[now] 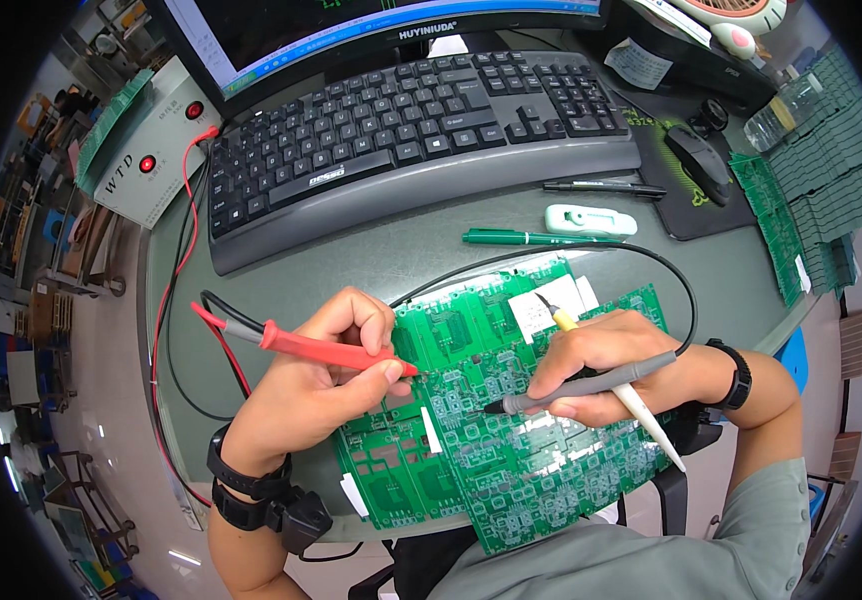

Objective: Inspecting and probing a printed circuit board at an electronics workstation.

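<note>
My left hand [296, 395] is closed round a red test probe [316, 348], its tip down at the surface of a green circuit board panel [516, 505]. In my right hand [601, 352] is a grey test probe [606, 383] whose black tip points at the same panel, a little right of the red one. Whether the tips touch the board I cannot tell. The right hand also keeps a white pen-like tool [651, 428] with a yellow collar and dark pointed end between its fingers. A second green panel [381, 487] lies partly underneath.
Beyond the boards are a green pen [511, 237], a mint-coloured cutter-like item [591, 220], a black pen [601, 187] and a keyboard [401, 130]. A mouse [696, 160] rests at the right near stacked green boards [831, 150]. Red and black leads run from a grey box [151, 150].
</note>
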A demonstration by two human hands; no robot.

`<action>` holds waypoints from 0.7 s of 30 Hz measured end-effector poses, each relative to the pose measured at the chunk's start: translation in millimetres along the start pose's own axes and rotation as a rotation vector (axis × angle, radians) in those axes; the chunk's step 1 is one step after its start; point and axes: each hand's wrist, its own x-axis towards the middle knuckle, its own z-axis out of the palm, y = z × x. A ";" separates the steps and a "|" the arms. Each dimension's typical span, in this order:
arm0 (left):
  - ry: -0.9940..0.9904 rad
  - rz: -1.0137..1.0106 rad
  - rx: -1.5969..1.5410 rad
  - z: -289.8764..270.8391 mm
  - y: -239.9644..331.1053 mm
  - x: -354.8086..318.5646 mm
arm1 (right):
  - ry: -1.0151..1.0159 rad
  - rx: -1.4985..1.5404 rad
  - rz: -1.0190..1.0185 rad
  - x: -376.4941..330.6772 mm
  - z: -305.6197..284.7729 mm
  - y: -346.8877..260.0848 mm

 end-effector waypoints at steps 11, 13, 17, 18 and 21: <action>0.048 -0.032 -0.024 4.2 2.3 0.6 | 0.000 0.037 0.009 0.6 2.1 1.7; 0.045 -0.032 -0.027 3.7 1.8 0.4 | -0.015 0.011 0.018 0.0 0.2 0.3; 0.001 0.006 -0.013 0.9 0.7 -0.1 | -0.013 0.018 0.020 -0.5 0.9 0.7; 0.004 0.001 -0.003 0.6 0.2 -0.5 | 0.001 0.022 0.013 -0.4 1.9 1.7; 0.014 -0.001 -0.003 0.4 -1.9 -1.1 | 0.032 0.044 0.005 -0.6 4.9 4.3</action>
